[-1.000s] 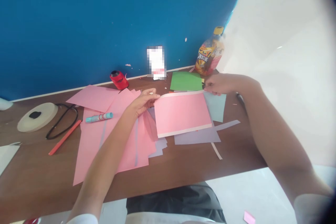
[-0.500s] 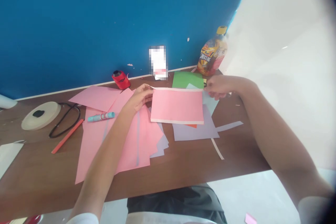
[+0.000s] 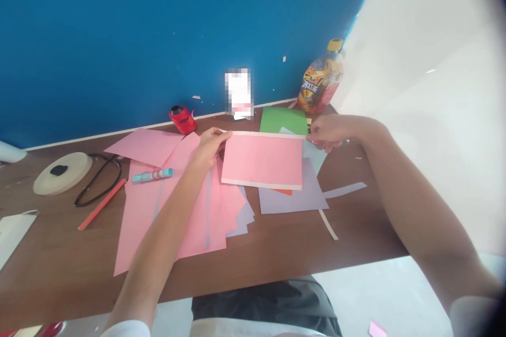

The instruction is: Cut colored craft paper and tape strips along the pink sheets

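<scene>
My left hand (image 3: pixel 211 146) pinches the upper left corner of a pink sheet (image 3: pixel 263 160). White strips run along the sheet's top and bottom edges, and the top strip reaches a little past the right side. By that strip's right end is my right hand (image 3: pixel 326 131), fingers curled closed. Small dark and shiny bits show at its fingers, but I cannot make out the item. Under the pink sheet lie a lavender sheet (image 3: pixel 292 197), a pale blue sheet (image 3: pixel 314 155) and a bit of orange paper (image 3: pixel 283 192). Green paper (image 3: pixel 282 120) lies behind it.
Pink sheets (image 3: pixel 197 221) spread to the left, with a light blue glue stick (image 3: pixel 153 175) on them. A red spool-like object (image 3: pixel 183 119), a drink bottle (image 3: pixel 321 81) and a blurred white item (image 3: pixel 238 93) stand along the blue wall. Paper strips (image 3: pixel 346 189) lie at right.
The pink sheet has shifted slightly left and down at its lower edge, and my left hand's grip has moved a little. The top strip now sticks out past its right side.
</scene>
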A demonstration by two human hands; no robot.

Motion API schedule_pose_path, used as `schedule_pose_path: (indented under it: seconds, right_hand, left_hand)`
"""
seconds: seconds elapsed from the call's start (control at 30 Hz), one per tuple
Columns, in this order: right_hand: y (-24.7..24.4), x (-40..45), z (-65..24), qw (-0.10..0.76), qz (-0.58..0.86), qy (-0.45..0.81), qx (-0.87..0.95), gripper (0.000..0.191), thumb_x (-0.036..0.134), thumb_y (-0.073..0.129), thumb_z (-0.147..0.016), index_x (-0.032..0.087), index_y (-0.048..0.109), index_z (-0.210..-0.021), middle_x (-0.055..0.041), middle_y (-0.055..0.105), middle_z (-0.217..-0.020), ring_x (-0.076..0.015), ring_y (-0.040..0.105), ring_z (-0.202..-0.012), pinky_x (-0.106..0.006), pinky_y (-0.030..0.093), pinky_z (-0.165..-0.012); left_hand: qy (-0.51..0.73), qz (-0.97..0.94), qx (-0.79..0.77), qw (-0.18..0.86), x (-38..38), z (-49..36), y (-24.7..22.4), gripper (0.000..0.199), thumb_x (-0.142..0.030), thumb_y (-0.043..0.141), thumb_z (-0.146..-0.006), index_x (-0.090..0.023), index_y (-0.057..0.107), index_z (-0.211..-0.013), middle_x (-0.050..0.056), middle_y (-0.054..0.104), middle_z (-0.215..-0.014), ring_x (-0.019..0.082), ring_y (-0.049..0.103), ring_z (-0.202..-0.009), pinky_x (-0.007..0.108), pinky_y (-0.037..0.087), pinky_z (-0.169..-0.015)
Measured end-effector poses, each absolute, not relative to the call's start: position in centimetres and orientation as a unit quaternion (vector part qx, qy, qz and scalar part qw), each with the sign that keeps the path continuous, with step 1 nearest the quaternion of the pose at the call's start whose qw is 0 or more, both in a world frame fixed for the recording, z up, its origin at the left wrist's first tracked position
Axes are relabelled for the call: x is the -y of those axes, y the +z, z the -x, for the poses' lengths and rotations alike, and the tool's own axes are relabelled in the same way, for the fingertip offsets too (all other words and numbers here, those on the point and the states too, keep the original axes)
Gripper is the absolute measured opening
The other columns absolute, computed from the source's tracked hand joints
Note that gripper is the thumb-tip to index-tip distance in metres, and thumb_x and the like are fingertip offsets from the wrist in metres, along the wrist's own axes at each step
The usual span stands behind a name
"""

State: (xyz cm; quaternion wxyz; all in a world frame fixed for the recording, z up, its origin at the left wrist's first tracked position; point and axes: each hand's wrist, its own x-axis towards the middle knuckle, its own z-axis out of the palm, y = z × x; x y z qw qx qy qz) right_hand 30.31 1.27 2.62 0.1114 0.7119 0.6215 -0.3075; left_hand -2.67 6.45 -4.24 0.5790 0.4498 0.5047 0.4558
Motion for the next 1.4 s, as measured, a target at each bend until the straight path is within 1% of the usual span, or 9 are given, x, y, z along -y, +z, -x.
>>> schedule_pose_path:
  seconds: [0.23,0.33,0.4,0.5,0.67,0.8,0.93,1.17,1.4]
  right_hand:
    - [2.3,-1.5,-30.6,0.104,-0.696,-0.322,-0.633,0.03,0.047,0.06,-0.087,0.02,0.064,-0.075,-0.0093,0.073,-0.077,-0.0227,0.069,-0.075,-0.029,0.051,-0.06]
    - [2.3,-1.5,-30.4,0.092,-0.685,-0.33,-0.643,0.028,0.047,0.061,-0.085,0.021,0.064,-0.075,-0.0093,0.073,-0.079,-0.0232,0.069,-0.075,-0.03,0.051,-0.061]
    - [2.5,-1.3,-30.1,0.082,-0.684,-0.334,-0.643,0.029,0.048,0.061,-0.085,0.021,0.064,-0.076,-0.0096,0.073,-0.082,-0.0236,0.07,-0.077,-0.03,0.052,-0.062]
    - [2.8,-1.1,-29.5,0.082,-0.685,-0.33,-0.645,0.032,0.052,0.06,-0.086,0.021,0.064,-0.077,-0.0097,0.073,-0.082,-0.0239,0.07,-0.077,-0.03,0.052,-0.063]
    - [2.4,-1.4,-29.5,0.071,-0.676,-0.331,-0.654,0.033,0.053,0.062,-0.085,0.021,0.066,-0.08,-0.0098,0.073,-0.078,-0.0253,0.069,-0.078,-0.033,0.053,-0.063]
    - [2.2,-1.5,-29.4,0.049,-0.678,-0.353,-0.643,0.035,0.056,0.061,-0.085,0.021,0.064,-0.083,-0.0103,0.074,-0.084,-0.0244,0.069,-0.077,-0.032,0.052,-0.061]
    - [2.7,-1.2,-28.6,0.052,-0.681,-0.354,-0.639,0.037,0.058,0.063,-0.083,0.021,0.063,-0.085,-0.0106,0.075,-0.088,-0.0229,0.069,-0.074,-0.03,0.05,-0.058]
    - [2.6,-1.2,-28.3,0.062,-0.689,-0.336,-0.639,0.046,0.064,0.064,-0.08,0.02,0.065,-0.093,-0.0122,0.075,-0.087,-0.0227,0.068,-0.068,-0.03,0.048,-0.054]
    - [2.7,-1.2,-27.4,0.047,-0.679,-0.367,-0.635,0.04,0.058,0.068,-0.081,0.019,0.064,-0.087,-0.012,0.074,-0.084,-0.0235,0.07,-0.072,-0.03,0.051,-0.057]
  left_hand:
    - [0.428,-0.45,-0.502,0.603,-6.7,3.1,-4.1,0.056,-0.017,0.08,-0.062,-0.02,0.055,-0.112,-0.001,0.066,-0.086,0.011,0.064,-0.072,0.025,0.05,-0.07]
    - [0.363,-0.509,-0.446,0.641,-6.6,3.9,-3.6,0.043,-0.023,0.075,-0.069,-0.019,0.064,-0.11,0.0,0.066,-0.082,0.011,0.061,-0.069,0.025,0.047,-0.066]
    - [0.322,-0.559,-0.412,0.644,-6.3,4.4,-3.1,0.043,-0.024,0.075,-0.07,-0.018,0.065,-0.111,0.004,0.07,-0.092,0.013,0.064,-0.075,0.025,0.048,-0.068]
    - [0.249,-0.633,-0.394,0.618,-5.8,5.1,-2.1,0.046,-0.029,0.075,-0.073,-0.018,0.066,-0.116,0.01,0.071,-0.108,0.017,0.066,-0.086,0.028,0.049,-0.072]
    - [0.146,-0.721,-0.411,0.538,-5.9,5.5,-1.5,0.044,-0.046,0.069,-0.08,-0.019,0.07,-0.115,0.01,0.072,-0.107,0.02,0.066,-0.089,0.031,0.048,-0.074]
    - [0.069,-0.764,-0.37,0.524,-6.4,5.3,-1.8,0.05,-0.035,0.071,-0.075,-0.021,0.065,-0.122,0.009,0.072,-0.114,0.023,0.067,-0.1,0.034,0.049,-0.084]
    - [-0.012,-0.792,-0.318,0.522,-6.3,4.3,-1.4,0.061,-0.024,0.068,-0.072,-0.025,0.058,-0.132,0.008,0.071,-0.119,0.023,0.067,-0.101,0.032,0.049,-0.083]
    - [-0.061,-0.837,-0.34,0.424,-6.5,0.2,0.1,0.053,-0.039,0.07,-0.074,-0.024,0.063,-0.124,0.006,0.073,-0.112,0.021,0.067,-0.09,0.028,0.045,-0.073]
    - [0.023,-0.854,-0.344,0.391,-5.2,-5.4,-1.2,0.042,-0.043,0.061,-0.082,-0.022,0.064,-0.118,0.005,0.071,-0.108,0.019,0.064,-0.087,0.027,0.041,-0.067]
